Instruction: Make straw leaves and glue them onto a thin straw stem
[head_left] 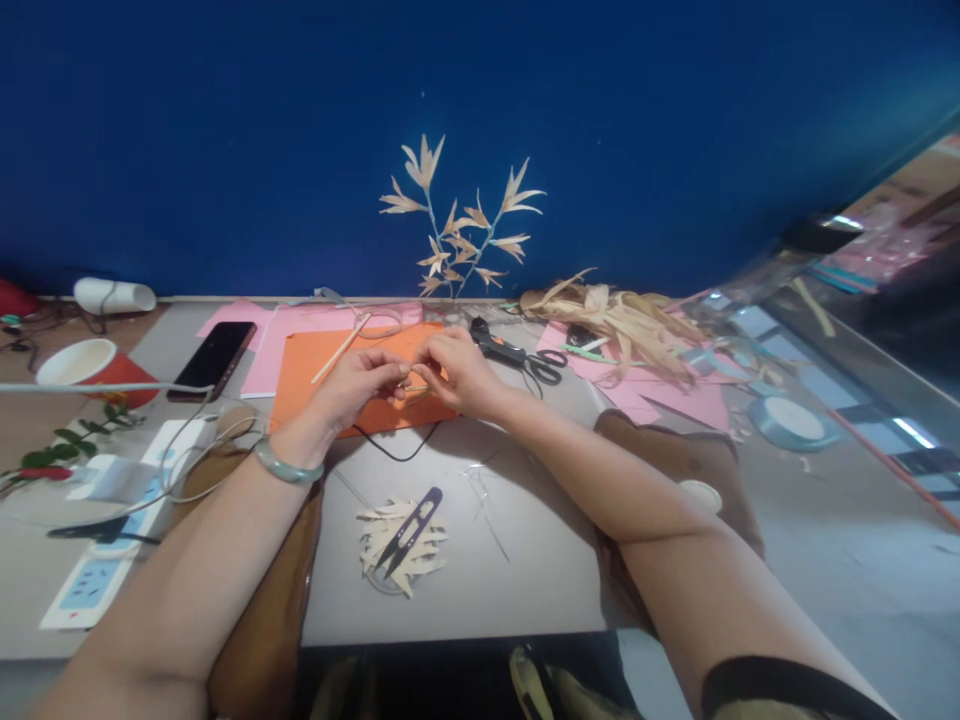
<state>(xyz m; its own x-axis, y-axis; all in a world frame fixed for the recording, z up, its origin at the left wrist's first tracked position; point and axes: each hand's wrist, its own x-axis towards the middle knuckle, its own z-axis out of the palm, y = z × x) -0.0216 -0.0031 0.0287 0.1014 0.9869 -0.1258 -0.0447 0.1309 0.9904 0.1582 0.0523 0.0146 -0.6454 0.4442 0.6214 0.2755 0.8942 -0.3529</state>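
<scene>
My left hand [358,385] and my right hand [457,368] meet fingertip to fingertip above an orange sheet [315,375]. Both pinch one small pale piece [409,383] between them; it is too small to name. A jade bangle [285,465] circles my left wrist. In front of my arms lies a pile of cut tan leaf strips [401,545] with dark thread snips [409,525] on top. Against the blue wall stands a sprig of tan straw leaves [457,225].
Pink sheets [675,400], black scissors [544,365], a heap of dried husks [615,320] and a ribbon spool [791,420] lie to the right. A phone [214,358], red paper cup [90,368], power strip [112,540] and cables sit left.
</scene>
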